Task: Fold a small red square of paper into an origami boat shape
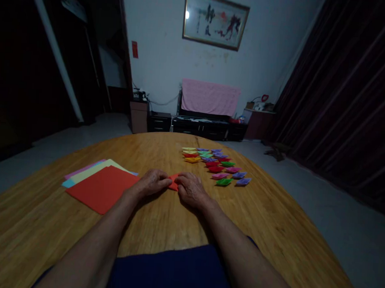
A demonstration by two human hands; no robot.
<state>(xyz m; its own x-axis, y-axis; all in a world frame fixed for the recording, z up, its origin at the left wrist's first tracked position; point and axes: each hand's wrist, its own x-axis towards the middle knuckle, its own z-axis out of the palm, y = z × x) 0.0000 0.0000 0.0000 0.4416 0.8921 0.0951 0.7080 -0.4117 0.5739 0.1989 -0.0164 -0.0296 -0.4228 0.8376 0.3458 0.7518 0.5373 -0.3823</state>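
Note:
A small folded piece of red paper (173, 183) lies on the wooden table between my two hands. My left hand (154, 181) has its fingers closed on the paper's left side, the thumb at its near edge. At the right side my right hand (190, 188) presses its bent fingers onto the same paper. Both hands cover much of it, so the full shape of the fold is hidden. Left of my left forearm lies a stack of square paper sheets, with a red sheet (103, 188) on top and a pale yellow sheet (111, 162) showing behind it.
Several folded paper boats in many colours stand in rows on the right, among them a green boat (224, 182) and an orange boat (192, 160). The round wooden table (265, 226) curves away on both sides. Beyond it stands a low black cabinet (209, 130) under a pink cloth (210, 97).

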